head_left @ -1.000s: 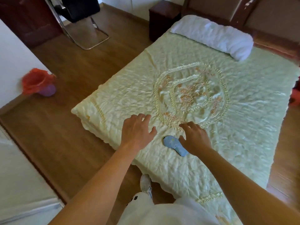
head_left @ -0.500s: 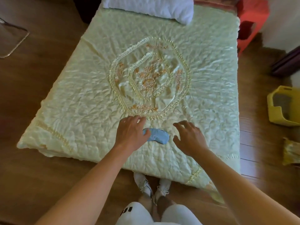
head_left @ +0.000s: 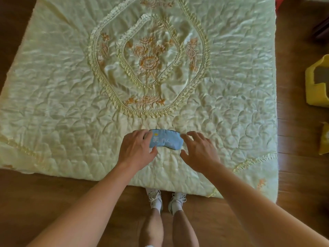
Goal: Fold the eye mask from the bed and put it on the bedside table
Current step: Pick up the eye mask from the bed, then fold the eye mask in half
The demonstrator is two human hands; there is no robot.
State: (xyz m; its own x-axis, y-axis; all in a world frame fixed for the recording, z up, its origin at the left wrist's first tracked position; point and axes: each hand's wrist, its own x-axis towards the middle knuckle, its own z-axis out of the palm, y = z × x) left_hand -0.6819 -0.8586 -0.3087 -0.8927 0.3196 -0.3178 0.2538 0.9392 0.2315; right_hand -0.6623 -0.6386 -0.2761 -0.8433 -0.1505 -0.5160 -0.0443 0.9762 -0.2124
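Step in hand: we judge this to be the start of the fold. Both hands are at the eye mask and it is not yet doubled over.
Eye mask: pale blue, lying flat and lengthwise across our view on the quilted bedspread, near the foot edge of the bed and just below the embroidered ring.
Left hand: it rests over the mask's left end with fingers spread and the thumb at the lower edge; we see contact, but we cannot tell whether it has pinched the fabric.
Right hand: open, fingers curled and spread, fingertips just at the mask's right end; it grips nothing that we can see.
Next move: we think one end needs pinching and carrying over onto the other, the opposite hand pinning its end so the thin cloth does not slide on the glossy spread.
After that: the folded mask must be held closed and carried off. The bedside table is not in view, so we would have to turn to find it.
Nearby: a yellow bin stands on the wooden floor to the right, well apart from the mask.
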